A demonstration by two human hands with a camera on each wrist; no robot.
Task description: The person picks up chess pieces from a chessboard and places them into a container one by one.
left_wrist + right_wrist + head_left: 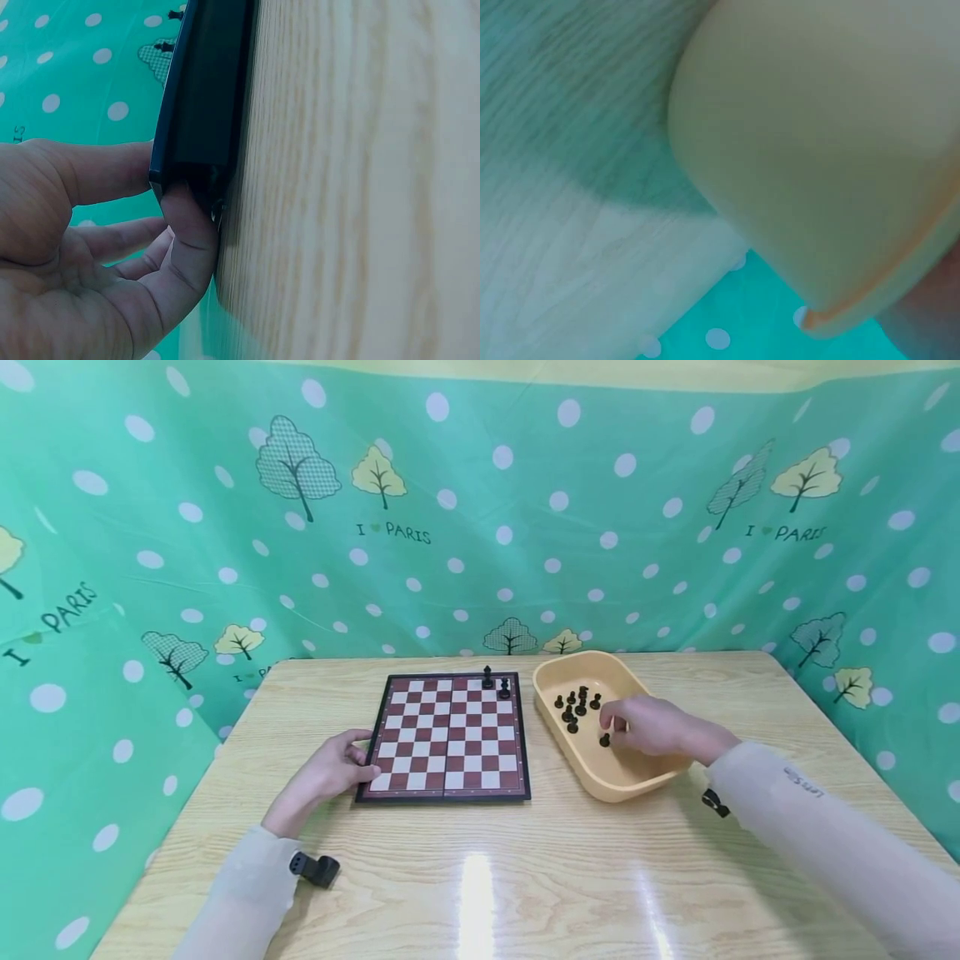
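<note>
My left hand (333,768) grips the left edge of the chessboard (450,739). In the left wrist view, the thumb lies against the top edge of the board (206,90) and a bent finger (187,240) goes under it. Two black chess pieces (504,690) stand at the board's far right corner. My right hand (652,725) reaches down into the yellow plastic bin (600,787), fingers bent and apart. Just below its fingertips is a small black chess piece (604,740). The right wrist view shows mostly the bin's outer wall (802,150).
Several black chess pieces (581,703) are gathered in the far left part of the bin. Board and bin sit side by side on a light wooden table (420,877). A green polka-dot cloth (480,527) hangs behind the table and along its sides.
</note>
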